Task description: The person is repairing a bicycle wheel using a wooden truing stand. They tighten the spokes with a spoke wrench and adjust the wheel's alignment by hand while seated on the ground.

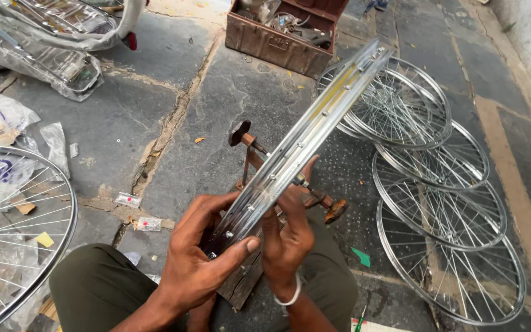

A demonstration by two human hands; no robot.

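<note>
Stone paving [228, 98] with cracked joints lies open ahead of the person, bare between the knees and a rusty metal toolbox [281, 37] at the far edge. Room narrows on both sides: a stack of spoked bicycle wheels [444, 203] lies flat on the right, overlapping one another, and another spoked wheel [13, 227] comes in from the lower left, near crumpled plastic wrapping [1, 117]. More wrapped chrome parts [50, 43] lie at the upper left. The bicycle wheel rim [302, 144] is held edge-on in the middle of the view, slanting from near the lap up toward the toolbox, its upper end over the nearest flat wheel. It is bright chrome with a yellowish strip along its inner channel and a row of small spoke holes. The left hand [201, 258] is closed around the lower end, thumb pressed across the metal. The right hand [287, 237], a white band at the wrist, touches the rim's side from just beside it, fingers curled against it. Behind the rim stands a rusty stand [324, 203] with a wooden base, between the person's knees
</note>
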